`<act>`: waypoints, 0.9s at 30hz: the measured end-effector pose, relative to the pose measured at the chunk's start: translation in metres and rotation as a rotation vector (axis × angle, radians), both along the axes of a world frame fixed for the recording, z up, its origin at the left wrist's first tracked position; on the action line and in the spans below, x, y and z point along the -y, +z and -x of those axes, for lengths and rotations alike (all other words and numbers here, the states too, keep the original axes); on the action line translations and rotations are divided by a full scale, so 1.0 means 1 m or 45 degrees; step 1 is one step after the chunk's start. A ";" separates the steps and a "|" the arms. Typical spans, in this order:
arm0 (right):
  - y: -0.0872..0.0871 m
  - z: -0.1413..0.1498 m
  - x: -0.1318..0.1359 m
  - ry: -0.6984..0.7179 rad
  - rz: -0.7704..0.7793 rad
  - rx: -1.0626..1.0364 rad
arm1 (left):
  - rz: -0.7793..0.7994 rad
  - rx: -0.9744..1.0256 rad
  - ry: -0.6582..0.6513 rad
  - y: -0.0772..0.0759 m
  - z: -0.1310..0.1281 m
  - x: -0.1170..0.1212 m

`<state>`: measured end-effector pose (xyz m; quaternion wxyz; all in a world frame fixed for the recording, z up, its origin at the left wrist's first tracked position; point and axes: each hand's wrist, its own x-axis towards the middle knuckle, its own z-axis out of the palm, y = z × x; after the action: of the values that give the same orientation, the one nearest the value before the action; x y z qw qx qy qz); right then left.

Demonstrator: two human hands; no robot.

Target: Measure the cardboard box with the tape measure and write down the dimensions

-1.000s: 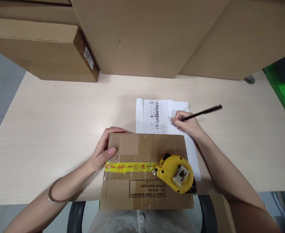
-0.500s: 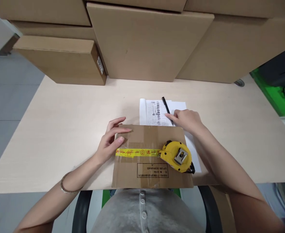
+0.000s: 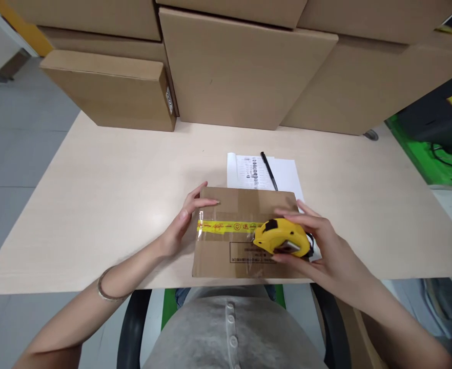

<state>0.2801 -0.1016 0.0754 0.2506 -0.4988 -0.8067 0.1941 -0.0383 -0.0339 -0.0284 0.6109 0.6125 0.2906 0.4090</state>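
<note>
Right hand (image 3: pixel 330 252): pinching the yellow tape measure (image 3: pixel 275 234), fingers along its far side, thumb at its near side.
Tape measure: between the right thumb and fingers, over the carton's right half; probably hard-cased and dense for its size; its rounded body seems the best hold, clear of the metal clip.
Left hand (image 3: pixel 178 228): fingers loosely spread at the carton's left edge, one fingertip over its top.
Small taped carton (image 3: pixel 245 207): just right of the left hand; likely stiff-walled, slick along the clear tape, weight hard to judge; opposite side edges should give the surest grip.
Black pen (image 3: pixel 269 171): beyond the right hand, lying across the paper sheets (image 3: pixel 286 174); likely light, apt to roll.
Paper sheets: beyond both hands, thin, partly hidden by the carton.
Large cartons (image 3: pixel 245 77): well beyond both hands, blocking the table's (image 3: pixel 95 215) far side.
</note>
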 end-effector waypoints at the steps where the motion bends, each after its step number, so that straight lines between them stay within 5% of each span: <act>1: 0.002 0.009 -0.003 0.013 0.047 -0.072 | 0.014 0.005 -0.015 0.001 0.000 0.000; 8: 0.018 0.088 -0.050 0.459 0.190 -0.198 | -0.010 0.058 0.025 -0.010 0.004 -0.008; 12: 0.015 0.096 -0.058 0.510 0.183 -0.155 | -0.167 -0.066 0.032 -0.008 0.011 -0.015; 17: 0.014 0.044 -0.046 0.351 0.119 -0.136 | -0.384 -0.257 -0.097 0.004 0.018 -0.023; 23: 0.005 -0.073 -0.018 -0.056 0.132 -0.144 | -0.394 -0.219 -0.132 0.000 0.020 -0.028; 27: -0.009 -0.110 -0.005 -0.158 0.161 -0.182 | -0.382 -0.209 -0.141 -0.001 0.022 -0.030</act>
<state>0.3904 -0.0965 0.0668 0.2871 -0.5476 -0.7404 0.2637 -0.0608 -0.0036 -0.0297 0.5084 0.7431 0.2411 0.3621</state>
